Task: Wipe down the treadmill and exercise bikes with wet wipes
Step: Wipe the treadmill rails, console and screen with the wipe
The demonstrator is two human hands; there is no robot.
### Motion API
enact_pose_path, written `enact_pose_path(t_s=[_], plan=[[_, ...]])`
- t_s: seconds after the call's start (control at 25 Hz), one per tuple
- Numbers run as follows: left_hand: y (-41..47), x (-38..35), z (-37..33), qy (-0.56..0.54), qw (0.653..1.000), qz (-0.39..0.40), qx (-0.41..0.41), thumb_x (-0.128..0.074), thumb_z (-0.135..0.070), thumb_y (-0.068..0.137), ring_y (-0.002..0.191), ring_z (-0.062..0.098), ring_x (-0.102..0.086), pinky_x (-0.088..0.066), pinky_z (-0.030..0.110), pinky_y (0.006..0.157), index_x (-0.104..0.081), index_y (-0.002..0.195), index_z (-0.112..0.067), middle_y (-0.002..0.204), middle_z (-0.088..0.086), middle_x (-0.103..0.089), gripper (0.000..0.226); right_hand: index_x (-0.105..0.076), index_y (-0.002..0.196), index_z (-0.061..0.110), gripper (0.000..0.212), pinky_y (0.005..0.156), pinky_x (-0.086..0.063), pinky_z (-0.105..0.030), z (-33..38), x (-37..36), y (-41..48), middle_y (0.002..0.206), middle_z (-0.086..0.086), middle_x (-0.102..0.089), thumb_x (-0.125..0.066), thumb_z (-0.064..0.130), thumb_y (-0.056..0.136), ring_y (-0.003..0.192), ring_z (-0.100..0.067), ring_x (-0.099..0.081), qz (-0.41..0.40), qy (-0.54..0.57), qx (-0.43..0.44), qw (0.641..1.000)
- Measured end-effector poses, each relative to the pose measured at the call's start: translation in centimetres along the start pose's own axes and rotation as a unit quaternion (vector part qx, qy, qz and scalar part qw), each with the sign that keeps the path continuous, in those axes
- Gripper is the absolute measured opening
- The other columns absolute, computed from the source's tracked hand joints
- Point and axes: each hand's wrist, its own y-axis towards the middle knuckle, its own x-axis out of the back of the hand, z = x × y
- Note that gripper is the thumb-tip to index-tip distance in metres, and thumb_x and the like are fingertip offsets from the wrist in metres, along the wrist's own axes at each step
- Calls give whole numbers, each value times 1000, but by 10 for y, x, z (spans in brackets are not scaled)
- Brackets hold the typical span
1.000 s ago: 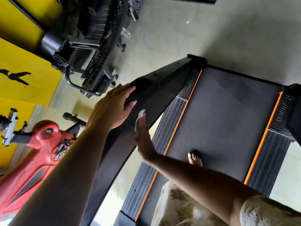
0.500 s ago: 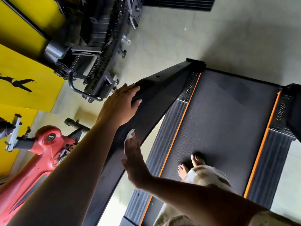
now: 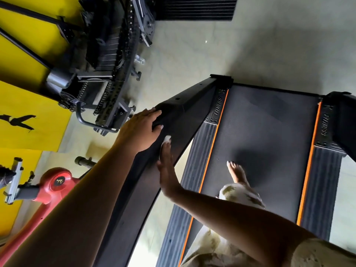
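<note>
Left hand [image 3: 140,130] rests flat atop the treadmill's [image 3: 260,132] black upright [image 3: 188,110] while right hand [image 3: 167,170], fingers straight, presses the wet wipe [image 3: 167,139] against its inner face: frame-wiping seems underway, and the next move likely calls for a firm stroke along the upright.
</note>
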Motion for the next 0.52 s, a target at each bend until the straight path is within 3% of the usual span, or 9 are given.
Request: enact_pose_path(t_s=[0.08, 0.12, 0.28, 0.32, 0.4, 0.52], plan=[[7, 1, 0, 18, 1000, 18, -7, -51, -40, 98, 144, 22, -33, -33, 44, 114, -35, 151, -29, 159, -4, -32, 57, 9, 146, 36, 74, 119, 9, -28, -33, -2, 8, 159, 8, 14, -7, 77, 87, 146, -5, 12, -9, 29, 2, 1000], [11, 2, 0, 23, 999, 28, -8, -51, -41, 98, 144, 21, -32, -32, 44, 115, -34, 151, -30, 159, -6, -30, 57, 6, 147, 37, 75, 121, 5, -35, -43, 4, 26, 160, 9, 9, -10, 78, 87, 147, -6, 8, -34, 67, -37, 996], [24, 5, -1, 34, 997, 70, -12, -52, -41, 98, 148, 16, -22, -25, 41, 117, -27, 154, -34, 162, -12, -19, 61, -32, 143, 37, 62, 118, -19, -51, -46, 32, 97, 149, 11, -37, -25, 70, 92, 139, -9, -31, -117, 172, -130, 969], [27, 7, -3, 38, 996, 85, -12, -52, -40, 98, 149, 14, -20, -24, 40, 118, -25, 154, -34, 163, -12, -17, 63, -31, 145, 33, 63, 118, -17, -51, -36, 36, 102, 152, 7, -35, -26, 66, 91, 142, -13, -28, -122, 151, -136, 971], [36, 10, -7, 52, 991, 124, -11, -52, -40, 98, 150, 12, -13, -21, 41, 118, -19, 156, -34, 164, -12, -9, 66, -12, 154, 25, 72, 121, -2, -42, -18, 33, 87, 162, 3, -8, -22, 57, 91, 148, -11, -4, -117, 104, -104, 982], [49, 14, -16, 68, 979, 191, -5, -51, -41, 99, 151, 10, 0, -13, 42, 119, -9, 157, -34, 164, -11, 3, 71, 5, 148, 33, 62, 119, 6, -31, -33, 24, 49, 157, 15, 14, -15, 56, 94, 146, -3, 11, -34, 93, -17, 995]])
